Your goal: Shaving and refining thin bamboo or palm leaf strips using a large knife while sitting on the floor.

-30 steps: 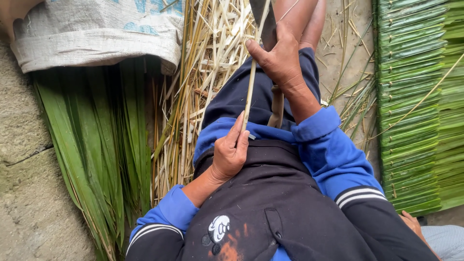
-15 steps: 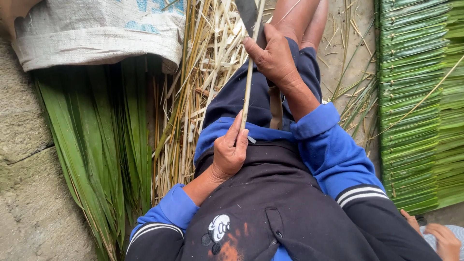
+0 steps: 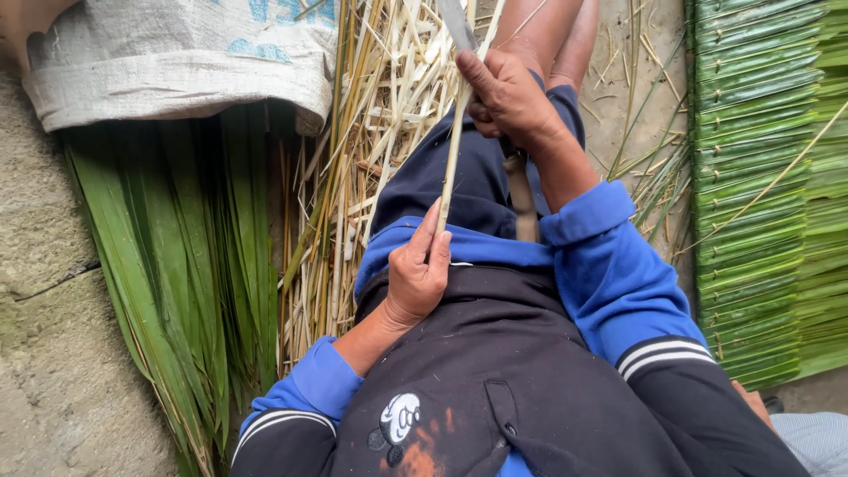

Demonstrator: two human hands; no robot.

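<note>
Left hand point(image 3: 417, 274) pinches lower end of pale stalk point(image 3: 452, 146) at lap. Right hand point(image 3: 505, 99) closed around knife point(image 3: 456, 23) and stalk's upper part, above knees. Stalk runs nearly upright between hands. Pile of dry strips point(image 3: 371, 132) left of legs; green leaves point(image 3: 168, 256) beside; stacked leaves point(image 3: 768, 177) right; sack point(image 3: 177, 62) above.

— Your sleeves point(image 3: 609, 265) are bright blue with black cuffs striped white, yes?

— Yes, and your vest point(image 3: 495, 380) is black with a white figure and orange smudges. Leaves point(image 3: 168, 256) are green, strips point(image 3: 353, 177) pale yellow, sack point(image 3: 177, 62) grey-white.
</note>
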